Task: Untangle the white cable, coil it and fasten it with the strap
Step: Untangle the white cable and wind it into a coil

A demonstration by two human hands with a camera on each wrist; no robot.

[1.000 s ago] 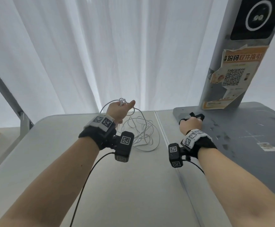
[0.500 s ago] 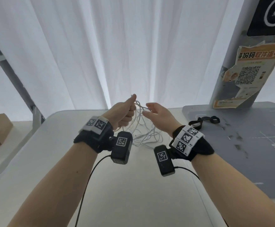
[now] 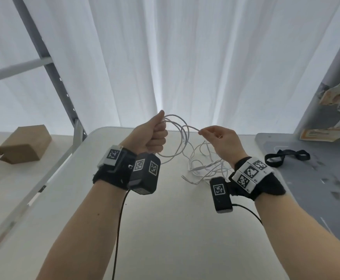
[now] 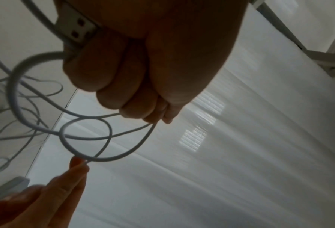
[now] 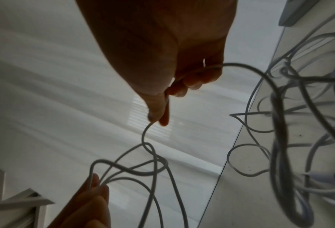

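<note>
A thin white cable (image 3: 182,136) hangs tangled between both raised hands, and its lower loops (image 3: 203,168) trail onto the white table (image 3: 165,229). My left hand (image 3: 155,136) grips several strands in a fist. The left wrist view shows the fist (image 4: 143,74) with a USB plug (image 4: 76,29) sticking out beside it. My right hand (image 3: 215,136) pinches one strand between thumb and forefinger, seen up close in the right wrist view (image 5: 157,119). The black strap (image 3: 282,157) lies untouched on the grey board (image 3: 326,199) at the right.
A brown cardboard box (image 3: 25,145) sits on a lower surface at the left, beside a grey metal frame post (image 3: 64,93). White curtains hang behind the table. A grey stand with a poster (image 3: 337,110) rises from the grey board at the right.
The right hand left the strap on the grey board and came over to the cable. Both hands rose and moved apart, drawing a strand out between them.
</note>
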